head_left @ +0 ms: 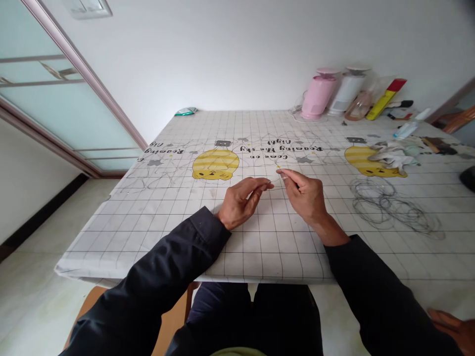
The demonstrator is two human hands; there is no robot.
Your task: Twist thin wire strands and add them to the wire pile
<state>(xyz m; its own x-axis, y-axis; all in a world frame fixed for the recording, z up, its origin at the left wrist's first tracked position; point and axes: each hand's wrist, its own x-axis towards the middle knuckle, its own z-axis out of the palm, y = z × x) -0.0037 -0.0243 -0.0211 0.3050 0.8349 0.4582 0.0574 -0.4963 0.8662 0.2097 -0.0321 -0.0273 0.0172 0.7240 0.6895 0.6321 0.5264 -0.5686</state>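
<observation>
My left hand (241, 200) is raised above the tablecloth, its thumb and fingertips pinched on the end of a thin line. Facing it on the right, my right hand (305, 194) pinches a thin line (275, 180) too, and a small yellowish bit shows at its fingertips. A short gap parts the two hands, and the strand between them is too fine to follow fully. To the right of my right hand lies a loose tangle of thin dark line (389, 205) in loops.
The checked tablecloth (178, 217) has printed yellow balloons. Along the back right stand a pink cylinder device (319, 94), a white one (347, 91), a yellow-and-red box (386, 99) and a clear bottle (411, 123). A crumpled cloth (395, 154) lies at right, a green packet (185, 111) at back left.
</observation>
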